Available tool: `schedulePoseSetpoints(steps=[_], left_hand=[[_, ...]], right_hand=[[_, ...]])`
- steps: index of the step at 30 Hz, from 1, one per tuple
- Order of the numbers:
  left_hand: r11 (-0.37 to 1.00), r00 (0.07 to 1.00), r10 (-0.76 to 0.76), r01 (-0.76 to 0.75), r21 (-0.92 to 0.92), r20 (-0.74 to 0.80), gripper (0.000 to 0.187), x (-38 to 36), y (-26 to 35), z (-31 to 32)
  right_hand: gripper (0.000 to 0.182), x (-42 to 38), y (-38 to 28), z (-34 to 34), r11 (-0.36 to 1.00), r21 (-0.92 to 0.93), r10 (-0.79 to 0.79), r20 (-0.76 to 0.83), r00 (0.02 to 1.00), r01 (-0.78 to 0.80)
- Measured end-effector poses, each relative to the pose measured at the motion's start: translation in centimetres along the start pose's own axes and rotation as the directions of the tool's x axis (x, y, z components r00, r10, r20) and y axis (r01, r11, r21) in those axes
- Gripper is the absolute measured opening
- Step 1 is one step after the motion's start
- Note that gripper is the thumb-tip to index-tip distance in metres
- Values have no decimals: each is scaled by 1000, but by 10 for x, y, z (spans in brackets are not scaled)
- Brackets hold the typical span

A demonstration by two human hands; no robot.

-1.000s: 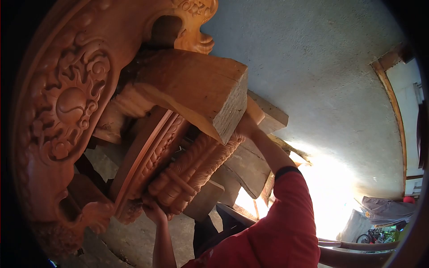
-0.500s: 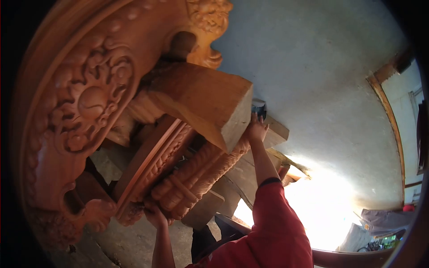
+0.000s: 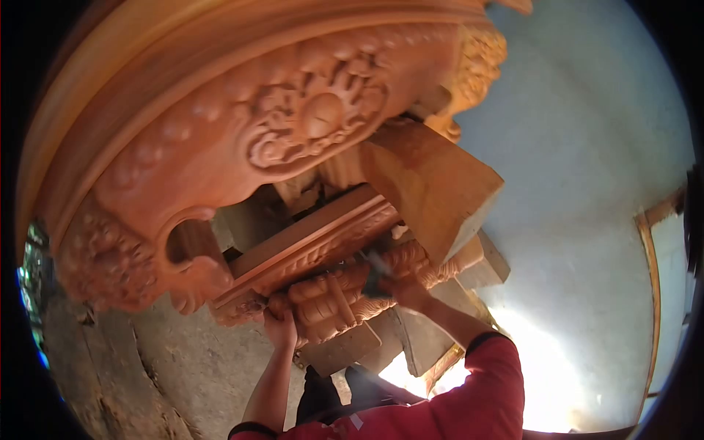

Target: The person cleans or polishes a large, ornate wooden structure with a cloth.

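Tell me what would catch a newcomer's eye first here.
The big carved wooden frame, curved and covered in ornate relief, fills the upper left. Below it, a carved turned piece lies among rough wooden blocks; the left hand grips its near end while the right hand presses on its middle with a small tool that is too blurred to identify.

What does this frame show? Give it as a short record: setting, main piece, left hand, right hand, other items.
setting: workshop with a grey concrete floor, strong sunlight at lower right
main piece: carved wooden leg, reddish, lying across timber blocks
left hand: left hand grips the near end of the carved leg
right hand: right hand rests on the leg further along, holding a small dark tool; kind unclear
other items: large carved round frame overhead; plain wood block; moulded rail beside the leg
clothing: red sleeve
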State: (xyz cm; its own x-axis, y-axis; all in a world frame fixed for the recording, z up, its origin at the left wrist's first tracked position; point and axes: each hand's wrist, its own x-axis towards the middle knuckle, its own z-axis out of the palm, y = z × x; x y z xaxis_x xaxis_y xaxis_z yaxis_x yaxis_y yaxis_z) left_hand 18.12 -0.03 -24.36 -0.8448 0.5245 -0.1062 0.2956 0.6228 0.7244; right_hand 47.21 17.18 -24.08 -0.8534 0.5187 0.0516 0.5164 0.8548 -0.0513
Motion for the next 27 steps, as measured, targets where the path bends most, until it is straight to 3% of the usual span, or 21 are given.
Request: schedulePoseSetpoints(steps=[1,3,4,5,7,8,11,15,17,19,21,22,23,25,26,27], left_hand=[[1000,1000,-2,2,1,8,54,-1,4,-1],[1000,1000,-2,2,-12,-6,54,-3,7,-2],[1000,1000,17,-17,-6,-2,55,-2,7,-3],[1000,1000,-1,0,-8,-18,55,-2,7,-3],[997,999,32,-33,-66,-18,55,-3,3,-1],[991,995,70,-78,-106,-73,55,-4,6,-1],[996,999,-38,39,-79,17,55,-2,4,-2],[985,997,66,-72,-158,-48,55,-2,-1,1],[987,997,67,-71,-141,-33,55,-5,2,0],[991,997,78,-80,-111,-28,56,-2,2,-6],[998,998,38,-36,-41,41,61,-1,3,-6],[998,999,40,-38,-57,37,61,-1,3,-5],[998,999,51,-50,-34,20,65,0,0,-2],[999,1000,23,-24,-25,-10,70,3,-9,5],[993,993,115,-114,-23,31,76,7,-17,9],[980,978,197,-196,-20,67,82,8,-23,8]], right_hand=[[40,7,-8,-6,999,-13,-29,-2,1000,29],[39,14,-21,-14,965,210,154,41,987,-160],[42,17,-19,-1,946,255,226,-73,971,-201],[42,22,-24,-16,950,256,203,-70,977,-179],[41,39,-36,-60,748,628,349,-96,932,-215],[45,48,-35,-64,869,493,222,-321,921,-37],[47,67,-40,-86,764,644,289,-386,876,31],[50,94,-65,-145,865,480,152,-532,833,149],[52,98,-78,-189,984,148,33,-712,702,104],[49,95,-93,-216,980,196,136,-761,635,24],[45,95,-99,-230,890,445,406,-872,272,98],[43,91,-114,-230,782,603,571,-795,205,159],[43,87,-126,-225,788,592,558,-803,211,167],[43,79,-141,-207,628,778,698,-582,417,35],[43,75,-141,-198,632,774,677,-577,456,42],[40,73,-138,-185,743,667,538,-640,548,49]])
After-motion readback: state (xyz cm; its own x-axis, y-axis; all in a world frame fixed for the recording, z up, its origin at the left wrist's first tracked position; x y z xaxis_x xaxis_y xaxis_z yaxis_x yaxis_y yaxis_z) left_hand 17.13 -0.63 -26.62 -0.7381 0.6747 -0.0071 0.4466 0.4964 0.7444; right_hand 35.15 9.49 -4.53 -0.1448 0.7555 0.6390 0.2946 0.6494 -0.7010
